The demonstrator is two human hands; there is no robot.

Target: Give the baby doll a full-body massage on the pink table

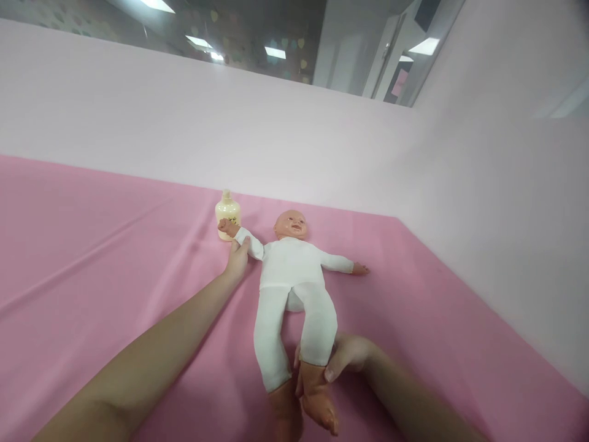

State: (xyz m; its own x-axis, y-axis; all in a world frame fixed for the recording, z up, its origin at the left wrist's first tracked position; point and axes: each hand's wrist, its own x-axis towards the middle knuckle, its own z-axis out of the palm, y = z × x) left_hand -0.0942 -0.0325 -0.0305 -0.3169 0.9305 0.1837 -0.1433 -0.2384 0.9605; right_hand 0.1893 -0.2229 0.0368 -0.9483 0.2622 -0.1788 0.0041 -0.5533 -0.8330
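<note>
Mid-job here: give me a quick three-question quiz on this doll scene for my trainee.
1. True or false: the baby doll in the white cloth suit lies face up on the pink cloth-covered table.
2. Which part of the doll does the left hand hold: A) its head, B) its sleeved arm, C) its foot?
3. What stands upright just behind the doll's raised hand?

Key:
1. True.
2. B. The right hand grips the lower leg near the bare foot.
3. The small cream plastic bottle.
</note>
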